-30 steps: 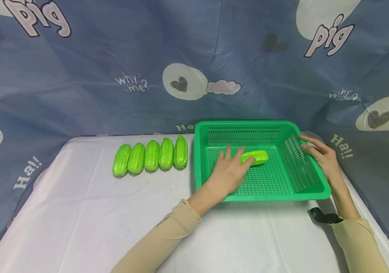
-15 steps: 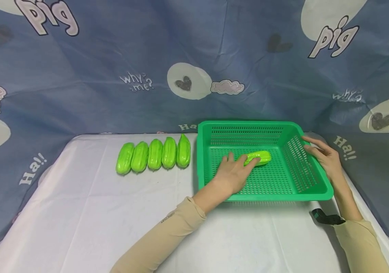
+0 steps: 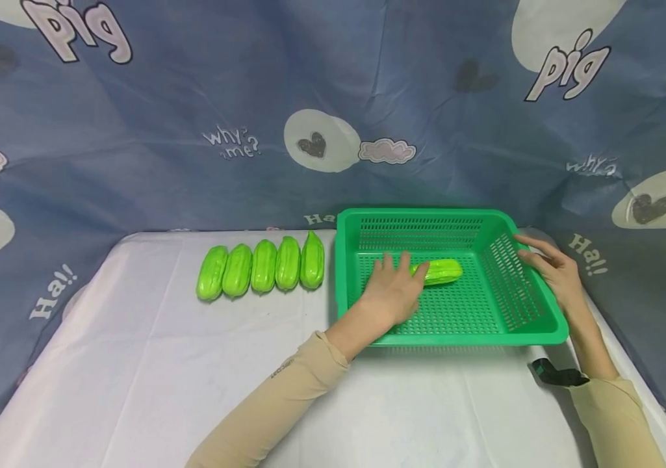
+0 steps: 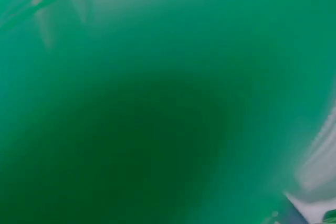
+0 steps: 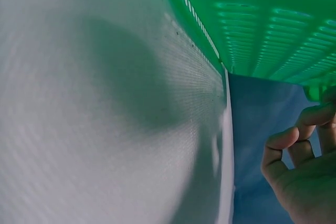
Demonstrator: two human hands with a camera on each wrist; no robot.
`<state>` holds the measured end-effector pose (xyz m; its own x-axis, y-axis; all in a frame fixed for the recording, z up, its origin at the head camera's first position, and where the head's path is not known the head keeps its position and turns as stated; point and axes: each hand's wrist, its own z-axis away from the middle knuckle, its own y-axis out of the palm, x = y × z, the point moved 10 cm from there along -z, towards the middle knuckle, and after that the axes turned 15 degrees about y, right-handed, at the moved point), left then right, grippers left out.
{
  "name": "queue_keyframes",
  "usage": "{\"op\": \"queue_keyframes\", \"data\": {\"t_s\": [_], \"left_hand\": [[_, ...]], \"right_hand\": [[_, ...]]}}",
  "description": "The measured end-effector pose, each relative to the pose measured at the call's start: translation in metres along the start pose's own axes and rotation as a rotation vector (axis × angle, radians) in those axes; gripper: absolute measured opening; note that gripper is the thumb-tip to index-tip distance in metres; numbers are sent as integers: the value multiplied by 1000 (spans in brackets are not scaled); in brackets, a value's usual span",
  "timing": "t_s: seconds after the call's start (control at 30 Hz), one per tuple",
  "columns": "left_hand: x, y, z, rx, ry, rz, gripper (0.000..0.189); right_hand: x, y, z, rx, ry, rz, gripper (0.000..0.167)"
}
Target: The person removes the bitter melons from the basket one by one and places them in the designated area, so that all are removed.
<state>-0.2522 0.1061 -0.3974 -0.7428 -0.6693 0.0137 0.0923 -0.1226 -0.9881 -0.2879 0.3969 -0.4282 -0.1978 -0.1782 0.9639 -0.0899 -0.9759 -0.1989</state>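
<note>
A ribbed, bright green gourd-like vegetable (image 3: 445,272) lies lengthwise on the floor of the green plastic basket (image 3: 449,338). My left hand (image 3: 391,292) reaches over the basket's front rim, fingers spread, with one fingertip right at the gourd's left end. My right hand (image 3: 555,270) holds the basket's right rim, fingers over the edge. In the right wrist view, the curled fingers of the right hand (image 5: 299,166) show below the slotted basket wall (image 5: 262,35). Blurred green basket plastic (image 4: 252,35) fills most of the left wrist view, and the left fingers are hidden there.
Left of the basket, several more green gourds (image 3: 264,266) lie side by side on the white-covered table (image 3: 204,370). A blue printed cloth (image 3: 286,78) hangs behind the table. A black strap device (image 3: 557,372) sits at my right wrist.
My left fingers have loosened and drawn slightly left, so more of the gourd's left end shows. The gourd stays on the basket floor. My right hand keeps its place on the rim.
</note>
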Motion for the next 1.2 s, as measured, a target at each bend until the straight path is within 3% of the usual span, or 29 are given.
{"op": "queue_keyframes", "data": {"t_s": [0.13,0.27,0.47,0.63,0.73,0.9,1.1,1.2], "left_hand": [[-9,-2,-6,28,-7,-23,70],[-20,10,-12,88,-13,44,79],[-22,14,-17,65,-49,123,91],[-22,8,-21,8,-37,25,89],[-24,6,-21,-14,-25,-45,74],[-25,6,-18,-34,-13,-79,52],[-29,3,-16,-59,24,-87,52],[-30,4,-16,-39,29,-98,63]], "right_hand": [[3,-2,-1,-35,-18,56,40],[4,-2,0,-35,2,35,39],[8,1,2,20,-5,-41,38],[8,0,1,16,-5,-40,38],[6,0,-1,6,-6,-21,38],[4,0,-2,0,-19,-3,39],[2,-1,-1,-22,-11,28,40],[2,0,-1,-9,-16,10,40]]}}
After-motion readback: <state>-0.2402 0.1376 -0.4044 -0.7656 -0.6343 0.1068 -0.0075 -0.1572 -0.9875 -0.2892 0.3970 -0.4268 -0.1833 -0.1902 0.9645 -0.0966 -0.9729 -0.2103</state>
